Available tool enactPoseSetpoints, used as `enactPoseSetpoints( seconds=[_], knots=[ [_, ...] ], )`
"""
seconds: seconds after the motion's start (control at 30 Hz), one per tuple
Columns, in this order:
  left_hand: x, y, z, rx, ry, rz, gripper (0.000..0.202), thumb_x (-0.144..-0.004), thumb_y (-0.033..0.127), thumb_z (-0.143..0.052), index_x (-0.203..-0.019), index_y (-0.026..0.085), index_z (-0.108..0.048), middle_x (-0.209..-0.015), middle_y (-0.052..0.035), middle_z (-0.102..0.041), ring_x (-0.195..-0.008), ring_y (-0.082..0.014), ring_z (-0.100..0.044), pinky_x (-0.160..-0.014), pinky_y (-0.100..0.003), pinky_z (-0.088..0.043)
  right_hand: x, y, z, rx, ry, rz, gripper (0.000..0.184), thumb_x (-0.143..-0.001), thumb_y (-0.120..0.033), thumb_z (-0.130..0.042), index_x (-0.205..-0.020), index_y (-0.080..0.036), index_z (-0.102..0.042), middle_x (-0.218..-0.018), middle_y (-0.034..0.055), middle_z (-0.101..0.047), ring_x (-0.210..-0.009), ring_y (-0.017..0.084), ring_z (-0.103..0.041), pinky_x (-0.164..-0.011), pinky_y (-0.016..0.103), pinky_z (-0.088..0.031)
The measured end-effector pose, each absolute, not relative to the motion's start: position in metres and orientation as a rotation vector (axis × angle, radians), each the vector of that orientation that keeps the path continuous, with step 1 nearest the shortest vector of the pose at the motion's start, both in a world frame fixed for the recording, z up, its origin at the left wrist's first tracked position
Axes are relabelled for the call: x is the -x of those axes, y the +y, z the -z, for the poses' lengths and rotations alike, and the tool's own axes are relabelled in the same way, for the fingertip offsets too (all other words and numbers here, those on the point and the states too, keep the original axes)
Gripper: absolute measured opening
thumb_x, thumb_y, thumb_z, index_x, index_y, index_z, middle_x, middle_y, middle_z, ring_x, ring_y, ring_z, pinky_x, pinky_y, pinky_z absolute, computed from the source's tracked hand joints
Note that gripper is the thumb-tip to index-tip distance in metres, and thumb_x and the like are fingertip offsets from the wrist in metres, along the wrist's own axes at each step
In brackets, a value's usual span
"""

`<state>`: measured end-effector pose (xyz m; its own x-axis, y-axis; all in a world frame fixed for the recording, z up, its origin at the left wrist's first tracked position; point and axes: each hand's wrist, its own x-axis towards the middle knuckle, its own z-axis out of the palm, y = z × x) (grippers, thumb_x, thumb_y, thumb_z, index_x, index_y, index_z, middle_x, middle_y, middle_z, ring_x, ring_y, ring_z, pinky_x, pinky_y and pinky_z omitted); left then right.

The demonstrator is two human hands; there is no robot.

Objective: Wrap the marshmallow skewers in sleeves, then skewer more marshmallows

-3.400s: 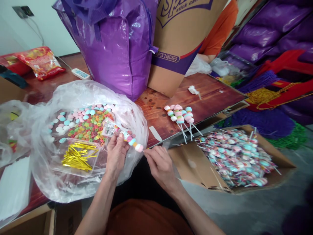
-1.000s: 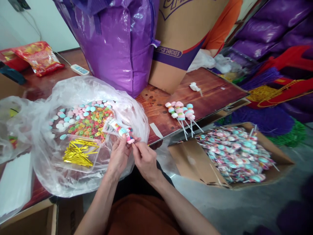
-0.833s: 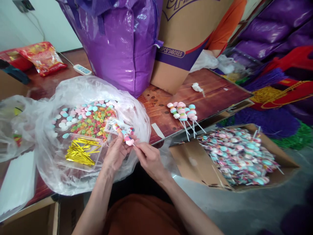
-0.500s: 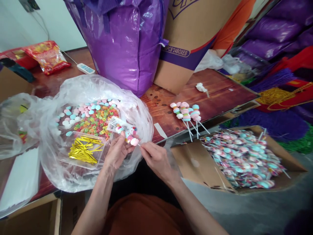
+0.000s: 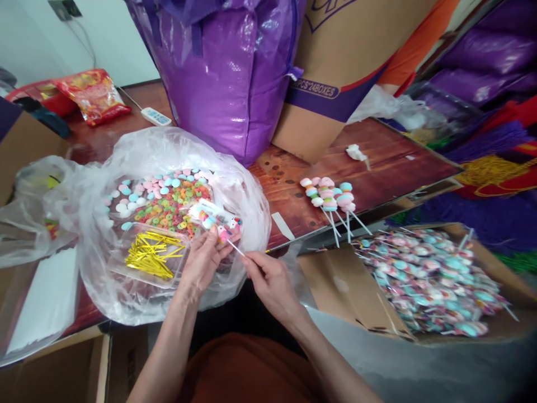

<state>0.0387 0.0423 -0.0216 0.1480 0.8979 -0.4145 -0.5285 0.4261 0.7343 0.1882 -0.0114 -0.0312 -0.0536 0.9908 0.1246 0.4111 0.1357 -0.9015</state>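
Observation:
My left hand pinches a small clear printed bag with a candy skewer inside it. The skewer's white stick sticks out of the bag, and the fingertips of my right hand grip its end. Beside my left hand lies a clear tray of gold twist ties. Behind it are ring-shaped candies and pastel round candies, all on a spread plastic bag. Several unwrapped candy skewers rest at the table edge, right of my hands.
An open carton of wrapped candy skewers stands low on the right. A large purple bag and a tall cardboard box stand behind. A red snack packet, a remote-like white device and white strips lie left.
The candy skewer has slid deeper into the small bag, and more of its white stick now shows between my hands. The whole view has shifted slightly.

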Motion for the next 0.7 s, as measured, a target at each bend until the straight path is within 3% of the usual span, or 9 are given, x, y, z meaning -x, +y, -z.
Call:
enactPoseSetpoints(
  seconds=[0.1, 0.27, 0.5, 0.6, 0.7],
  knots=[
    [-0.047, 0.036, 0.023, -0.482, 0.925, -1.11, 0.043, -0.07, 0.047, -0.085, -0.09, 0.013, -0.07, -0.092, -0.0127, -0.077, -0.096, -0.0287, -0.074, -0.088, -0.041, -0.058, -0.184, -0.012, 0.028, 1.379, -1.484, -1.111, 0.036, -0.099, -0.032, -0.048, -0.065, -0.02, -0.052, -0.054, -0.0057, -0.045, -0.05, 0.009, -0.042, -0.052, 0.022, -0.034],
    [-0.054, 0.023, 0.024, -0.492, 0.942, -1.235, 0.035, -0.077, 0.045, -0.079, -0.091, 0.014, -0.069, -0.085, -0.0102, -0.077, -0.088, -0.0251, -0.074, -0.079, -0.036, -0.059, -0.164, -0.004, 0.023, 1.312, -1.373, -1.161, 0.038, -0.097, -0.033, -0.048, -0.061, -0.02, -0.045, -0.053, -0.0058, -0.043, -0.049, 0.009, -0.041, -0.053, 0.023, -0.033],
    [-0.038, 0.014, 0.022, -0.467, 0.968, -1.376, 0.025, -0.075, 0.038, -0.08, -0.081, 0.015, -0.07, -0.078, -0.0058, -0.074, -0.075, -0.0197, -0.07, -0.069, -0.03, -0.055, -0.154, 0.002, 0.017, 1.268, -1.396, -1.333, 0.039, -0.098, -0.041, -0.046, -0.065, -0.021, -0.05, -0.055, -0.0056, -0.045, -0.052, 0.011, -0.042, -0.054, 0.023, -0.033],
    [-0.033, 0.01, 0.024, -0.521, 1.0, -1.452, 0.025, -0.077, 0.04, -0.078, -0.079, 0.016, -0.071, -0.07, -0.0034, -0.069, -0.067, -0.0171, -0.065, -0.065, -0.029, -0.053, -0.141, 0.008, 0.017, 1.202, -1.248, -1.395, 0.036, -0.094, -0.047, -0.053, -0.07, -0.021, -0.053, -0.057, -0.0056, -0.046, -0.052, 0.01, -0.04, -0.051, 0.023, -0.031],
    [-0.02, 0.004, 0.02, -0.599, 1.014, -1.484, 0.027, -0.08, 0.043, -0.075, -0.089, 0.017, -0.074, -0.071, -0.0034, -0.067, -0.068, -0.0172, -0.063, -0.064, -0.029, -0.053, -0.119, 0.012, 0.015, 1.065, -0.985, -1.616, 0.042, -0.085, -0.05, -0.066, -0.061, -0.02, -0.05, -0.052, -0.0063, -0.043, -0.046, 0.008, -0.032, -0.045, 0.023, -0.024]
  ],
)
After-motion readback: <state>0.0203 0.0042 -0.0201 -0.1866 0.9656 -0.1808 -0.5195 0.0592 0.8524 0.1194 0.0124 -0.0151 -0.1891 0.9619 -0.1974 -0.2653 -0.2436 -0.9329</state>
